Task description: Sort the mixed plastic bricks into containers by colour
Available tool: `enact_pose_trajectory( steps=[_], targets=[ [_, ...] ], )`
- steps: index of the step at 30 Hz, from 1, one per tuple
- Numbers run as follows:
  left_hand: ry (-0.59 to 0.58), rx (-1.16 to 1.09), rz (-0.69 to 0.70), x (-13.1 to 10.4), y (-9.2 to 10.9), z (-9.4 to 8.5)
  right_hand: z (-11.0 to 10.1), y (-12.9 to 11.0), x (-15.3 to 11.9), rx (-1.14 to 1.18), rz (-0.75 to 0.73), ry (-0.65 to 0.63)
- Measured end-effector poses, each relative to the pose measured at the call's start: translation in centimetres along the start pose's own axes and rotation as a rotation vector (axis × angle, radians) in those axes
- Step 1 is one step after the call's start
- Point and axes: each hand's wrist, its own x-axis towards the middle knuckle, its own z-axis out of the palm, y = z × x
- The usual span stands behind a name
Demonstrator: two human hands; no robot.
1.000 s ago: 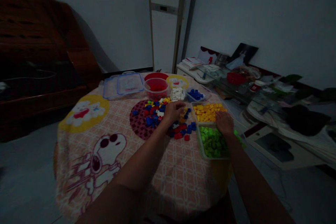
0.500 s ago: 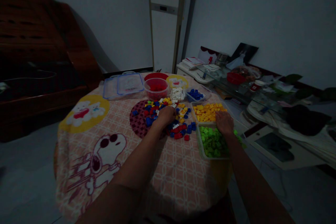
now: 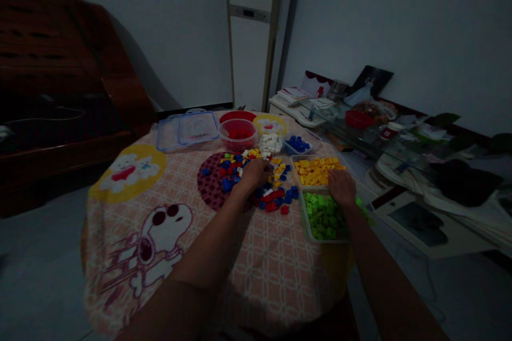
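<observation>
Over the mixed pile of toy building bricks (image 3: 274, 197), my left hand (image 3: 255, 173) has its fingers bent together among the pieces; what is between them is hidden. The pile has red, blue, yellow and white bricks, with a little green. My right hand (image 3: 343, 186) lies across the right side of the clear box of yellow bricks (image 3: 316, 171), by the edge of the box of green bricks (image 3: 326, 217). Its fingers lie loosely over the yellow bricks, and no held piece shows.
Behind the pile stand a round tub of red bricks (image 3: 239, 136), a heap of white bricks (image 3: 271, 143) and a box of blue bricks (image 3: 298, 144). Clear lids (image 3: 188, 130) lie at the back left. A cluttered glass-topped cabinet (image 3: 340, 117) stands right of the table.
My left hand has shifted very slightly right within the pile, its fingers turned a little. My right hand has stayed in place.
</observation>
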Motion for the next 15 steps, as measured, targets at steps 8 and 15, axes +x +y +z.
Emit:
enact_pose_trajectory(
  steps=[8,15],
  targets=[
    [0.043,-0.688,0.028,-0.1,2.9,2.5,-0.3,0.0,0.0,-0.002,-0.007,-0.014],
    [-0.113,-1.04,-0.027,-0.4,4.4,4.7,-0.6,-0.4,-0.2,-0.012,0.004,0.005]
  ],
)
